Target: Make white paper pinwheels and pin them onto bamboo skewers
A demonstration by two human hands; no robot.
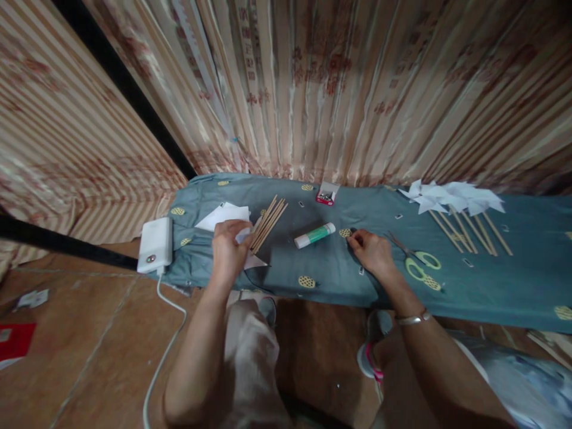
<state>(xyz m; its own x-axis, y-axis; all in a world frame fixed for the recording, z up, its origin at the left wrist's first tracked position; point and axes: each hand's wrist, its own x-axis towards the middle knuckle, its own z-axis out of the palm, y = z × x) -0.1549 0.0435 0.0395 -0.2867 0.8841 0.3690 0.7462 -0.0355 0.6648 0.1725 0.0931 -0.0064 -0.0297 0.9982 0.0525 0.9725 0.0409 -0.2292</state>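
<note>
My left hand (230,247) is closed, thumb and fingers bent round a piece of white paper (243,236). More white paper (223,215) lies flat just beyond it, and a paper corner (255,261) shows below the thumb. Touching or very near those fingertips is a bundle of thin wooden sticks (270,223). My right hand (372,252) rests low over the cloth with its fingertips pinched together; whatever is in them is too small to make out. Between the hands lies a green and white glue stick (315,235). Scissors with light green handles (417,262) lie right of my right hand.
Several white paper pinwheels (453,198) on sticks lie at the right. A small red box (327,193) of metal pins sits near the back edge. A white power bank (155,244) with a cable is at the left end of the cloth-covered bench (339,286). Curtains hang behind.
</note>
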